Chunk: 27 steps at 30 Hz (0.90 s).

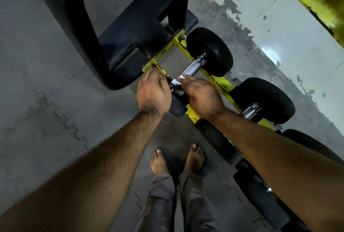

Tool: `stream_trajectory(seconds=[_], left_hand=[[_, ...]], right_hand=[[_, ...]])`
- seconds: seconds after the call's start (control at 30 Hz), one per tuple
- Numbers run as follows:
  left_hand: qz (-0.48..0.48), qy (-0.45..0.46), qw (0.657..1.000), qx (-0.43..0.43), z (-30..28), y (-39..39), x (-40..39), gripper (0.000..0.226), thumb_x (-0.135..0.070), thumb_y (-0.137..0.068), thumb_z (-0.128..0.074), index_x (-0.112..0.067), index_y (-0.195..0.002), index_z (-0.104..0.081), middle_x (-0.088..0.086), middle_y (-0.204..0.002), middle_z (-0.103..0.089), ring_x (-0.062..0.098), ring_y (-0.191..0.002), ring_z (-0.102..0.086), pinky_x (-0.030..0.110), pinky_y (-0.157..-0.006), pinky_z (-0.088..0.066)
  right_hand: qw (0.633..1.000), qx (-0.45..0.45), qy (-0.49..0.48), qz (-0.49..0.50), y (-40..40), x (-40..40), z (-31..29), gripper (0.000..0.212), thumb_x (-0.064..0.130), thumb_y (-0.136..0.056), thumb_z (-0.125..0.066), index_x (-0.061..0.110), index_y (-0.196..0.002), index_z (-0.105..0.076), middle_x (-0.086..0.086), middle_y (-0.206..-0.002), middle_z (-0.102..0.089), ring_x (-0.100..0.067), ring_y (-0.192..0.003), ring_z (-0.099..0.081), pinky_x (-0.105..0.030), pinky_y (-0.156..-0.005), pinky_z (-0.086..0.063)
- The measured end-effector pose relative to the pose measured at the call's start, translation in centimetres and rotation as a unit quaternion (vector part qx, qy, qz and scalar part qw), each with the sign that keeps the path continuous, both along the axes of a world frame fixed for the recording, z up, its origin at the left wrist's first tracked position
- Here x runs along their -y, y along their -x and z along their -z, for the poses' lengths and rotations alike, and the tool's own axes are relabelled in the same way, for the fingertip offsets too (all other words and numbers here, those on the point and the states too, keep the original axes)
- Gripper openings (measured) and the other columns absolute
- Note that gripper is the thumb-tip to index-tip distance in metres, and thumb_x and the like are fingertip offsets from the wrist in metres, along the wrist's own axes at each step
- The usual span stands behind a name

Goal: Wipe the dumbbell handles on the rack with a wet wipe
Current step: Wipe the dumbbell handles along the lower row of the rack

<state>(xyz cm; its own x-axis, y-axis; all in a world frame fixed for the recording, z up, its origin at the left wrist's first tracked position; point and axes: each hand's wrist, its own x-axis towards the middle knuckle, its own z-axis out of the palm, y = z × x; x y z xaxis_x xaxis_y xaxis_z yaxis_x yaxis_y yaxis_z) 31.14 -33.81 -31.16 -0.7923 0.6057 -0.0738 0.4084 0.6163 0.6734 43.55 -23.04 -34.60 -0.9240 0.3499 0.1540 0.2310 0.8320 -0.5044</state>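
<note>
From the head camera, looking steeply down, a yellow rack point(219, 82) runs diagonally from the middle of the frame toward the lower right, with black-headed dumbbells lying across it. The nearest-to-centre dumbbell point(208, 53) has its knurled steel handle point(192, 67) bare at the far end, while the near end is covered by a white wet wipe point(176, 82). The right hand point(202, 94) lies over that near end with its fingers curled round the wipe and handle, clamping the cloth to the metal. The left hand point(152, 92) sits just beside it, fingers bent down onto the yellow rail at the rack's end and close against the dumbbell's near head; whether it actually grips anything cannot be told. A second dumbbell point(268, 99) rests next along the rack, its handle point(250, 110) partly hidden behind the right forearm, and further dark weights toward the lower right are mostly blocked by that arm. A bulky black frame point(89, 32) with a padded block stands just beyond the left hand, crowding the rack's end. Bare feet point(176, 159) and grey trousers show below on grey interlocking floor mats point(46, 101). A worn pale wall point(279, 26) runs behind the rack.
</note>
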Motion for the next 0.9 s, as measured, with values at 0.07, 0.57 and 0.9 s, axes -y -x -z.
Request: stream_trajectory(seconds=[0.07,0.57,0.9], left_hand=[[-0.005,-0.003,1.0,0.005,-0.2,-0.1,0.0,0.043,-0.026,-0.088,-0.033,-0.001,-0.098,-0.067,0.015,-0.109,-0.066,0.03,-0.108,-0.058,0.038,-0.098,-0.044],[0.007,-0.026,1.0,0.0,0.0,0.0,0.0,0.031,-0.019,-0.087,-0.04,-0.001,-0.09,-0.065,0.015,-0.1,-0.065,0.031,-0.101,-0.06,0.042,-0.096,-0.05],[0.002,-0.048,0.999,-0.013,0.4,-0.1,0.1,0.025,-0.018,-0.084,-0.043,-0.005,-0.088,-0.064,0.011,-0.097,-0.063,0.022,-0.097,-0.055,0.032,-0.09,-0.044]], right_hand=[[0.997,-0.032,0.056,0.036,-0.5,0.5,-0.7,0.043,0.007,-0.086,-0.047,0.007,-0.121,-0.071,-0.008,-0.124,-0.07,-0.018,-0.121,-0.062,-0.032,-0.107,-0.047],[0.503,-0.093,0.651,0.561,4.3,0.3,-2.9,0.026,-0.001,-0.098,-0.044,0.015,-0.082,-0.057,-0.004,-0.081,-0.061,-0.019,-0.073,-0.061,-0.03,-0.069,-0.053],[0.516,0.038,0.726,0.453,5.2,0.1,-5.1,0.026,0.002,-0.094,-0.041,0.007,-0.07,-0.049,-0.005,-0.048,-0.054,-0.015,-0.046,-0.056,-0.018,-0.042,-0.044]])
